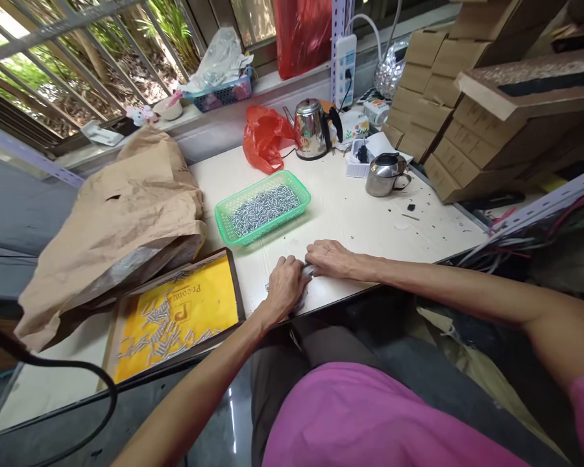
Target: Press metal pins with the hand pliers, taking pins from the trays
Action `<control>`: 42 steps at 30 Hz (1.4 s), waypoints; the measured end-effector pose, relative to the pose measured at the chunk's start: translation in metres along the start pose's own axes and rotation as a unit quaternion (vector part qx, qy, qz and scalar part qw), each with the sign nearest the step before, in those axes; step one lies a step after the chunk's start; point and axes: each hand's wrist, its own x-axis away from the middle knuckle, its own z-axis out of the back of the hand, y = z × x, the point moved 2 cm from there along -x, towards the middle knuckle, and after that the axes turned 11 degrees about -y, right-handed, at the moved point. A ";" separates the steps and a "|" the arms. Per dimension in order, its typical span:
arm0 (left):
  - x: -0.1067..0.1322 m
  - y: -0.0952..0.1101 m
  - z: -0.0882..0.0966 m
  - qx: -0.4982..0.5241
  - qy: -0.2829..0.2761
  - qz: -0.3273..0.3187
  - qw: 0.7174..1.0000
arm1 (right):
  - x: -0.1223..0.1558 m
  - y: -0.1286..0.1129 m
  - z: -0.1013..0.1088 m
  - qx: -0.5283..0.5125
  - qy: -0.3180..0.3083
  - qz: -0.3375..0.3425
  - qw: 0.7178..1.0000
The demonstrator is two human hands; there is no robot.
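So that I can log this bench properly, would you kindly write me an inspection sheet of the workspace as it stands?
Surface: white worktop, scuffed, with dark specks on its right side.
Items at hand: green plastic basket full of short metal pieces; more lie scattered on a yellow printed sheet in a brown-edged tray.
Clutter: steel kettle, steel jug, red plastic bag, brown paper bag, stacked cardboard boxes.
Hands: left hand and right hand close around a small silvery object, mostly hidden.
Cables: black cable at lower left, coloured wires at right.
Surroundings: barred window, foliage outside.
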 end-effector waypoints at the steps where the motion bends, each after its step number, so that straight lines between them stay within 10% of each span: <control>1: 0.004 0.002 -0.003 -0.003 0.017 0.008 1.000 | 0.000 0.003 0.001 0.000 0.006 0.013 1.000; 6: 0.031 0.024 -0.030 0.017 0.110 -0.017 0.994 | -0.006 0.021 0.001 -0.044 0.000 0.081 0.996; 16: 0.053 0.053 -0.051 0.116 0.101 -0.068 0.986 | -0.037 0.004 0.019 0.029 0.075 -0.035 0.996; 22: 0.053 0.053 -0.063 0.174 0.080 -0.067 0.979 | -0.033 -0.083 0.007 0.089 0.012 0.245 0.965; 29: 0.093 0.050 -0.063 0.137 0.096 -0.168 0.972 | -0.046 -0.108 -0.020 0.065 0.029 0.273 0.959; 34: 0.147 0.000 -0.035 0.109 0.166 -0.071 0.978 | -0.056 -0.113 -0.030 0.089 0.051 0.314 0.944; 42: 0.180 -0.182 0.013 0.059 0.196 0.379 0.902 | -0.061 -0.114 -0.002 0.048 0.117 0.297 0.946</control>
